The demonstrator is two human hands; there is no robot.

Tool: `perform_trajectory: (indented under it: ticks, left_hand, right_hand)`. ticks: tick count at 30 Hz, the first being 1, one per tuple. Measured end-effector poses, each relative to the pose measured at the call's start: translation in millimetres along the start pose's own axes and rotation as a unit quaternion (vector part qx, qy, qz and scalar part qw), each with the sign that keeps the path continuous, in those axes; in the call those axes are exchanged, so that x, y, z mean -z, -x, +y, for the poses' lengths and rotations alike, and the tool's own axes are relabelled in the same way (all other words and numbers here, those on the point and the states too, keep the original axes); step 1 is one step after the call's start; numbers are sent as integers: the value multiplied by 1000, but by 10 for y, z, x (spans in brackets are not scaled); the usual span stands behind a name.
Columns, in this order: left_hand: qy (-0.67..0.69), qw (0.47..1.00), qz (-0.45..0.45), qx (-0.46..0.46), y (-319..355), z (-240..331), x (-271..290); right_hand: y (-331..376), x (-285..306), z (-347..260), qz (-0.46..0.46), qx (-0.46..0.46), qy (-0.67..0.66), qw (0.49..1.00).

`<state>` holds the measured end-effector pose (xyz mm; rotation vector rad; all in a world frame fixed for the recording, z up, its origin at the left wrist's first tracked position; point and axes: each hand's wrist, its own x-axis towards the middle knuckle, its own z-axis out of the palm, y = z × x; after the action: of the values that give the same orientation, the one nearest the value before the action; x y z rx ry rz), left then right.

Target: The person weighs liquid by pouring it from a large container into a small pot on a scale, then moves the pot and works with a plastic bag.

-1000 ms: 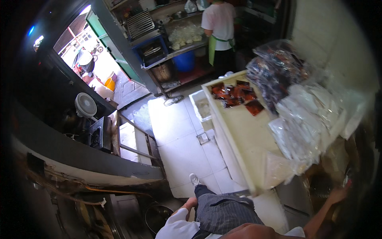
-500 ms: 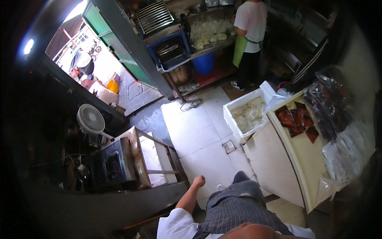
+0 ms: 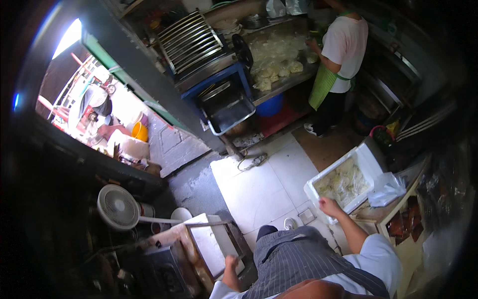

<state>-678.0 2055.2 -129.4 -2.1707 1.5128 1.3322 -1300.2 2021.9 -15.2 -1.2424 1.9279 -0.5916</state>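
My left hand (image 3: 232, 261) hangs low at my left side, fingers curled in, nothing visible in them. Close by is a metal-framed stand with a white panel (image 3: 211, 245). My right hand (image 3: 328, 205) is held out ahead of my body, its fingers loosely closed with nothing showing in them. In the picture it overlaps the near rim of a white foam box (image 3: 371, 158); whether it touches the box I cannot tell. Pale food in clear plastic (image 3: 342, 183) fills that box. A white plastic bag (image 3: 387, 189) lies at the box's right corner.
Reddish-brown pieces (image 3: 406, 222) lie on a counter at right. A co-worker in a green apron (image 3: 326, 84) stands at a table with bagged pale food (image 3: 279, 70). A metal rack (image 3: 189, 42) and dark tray (image 3: 229, 113) flank it. A fan (image 3: 118, 207) stands left, near the open doorway.
The view has shifted forward, and the work table and co-worker look nearer. My right hand has come into view by the foam box; my left hand has moved back and lower.
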Motion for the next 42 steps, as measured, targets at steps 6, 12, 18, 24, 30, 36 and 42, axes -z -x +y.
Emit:
perform_trajectory:
  ticks: [6,12,18,24,30,36,42]
  left_hand:
    - [69,991,-81,81,-654,1021,387]
    - [76,990,-117,-36,-1720,2251,896]
    - [377,923,40,68,-2538,3631,2068]
    - [355,932,23,66,-2722,4011,2099]
    - [228,966,-18,121,-2688,5409,1763]
    - [215,968,-23,127,-2732,6070,1832]
    - [200,972,-27,119,-2672,6205,1861]
  right_hand:
    - [-2152,605,-1457,111,134,-1,985]
    - [-3969,1604,-2727,280,160,6,946]
    - [-6186,3046,-3919,365,103,23,925]
    - [-8270,4177,-4396,377,7,109,920]
    - [-9565,4698,-4662,408,-26,142,902]
    - [-10193,5003,-4783,264,-150,185,935]
    - [-10259,5134,-4858,240,-152,152,947]
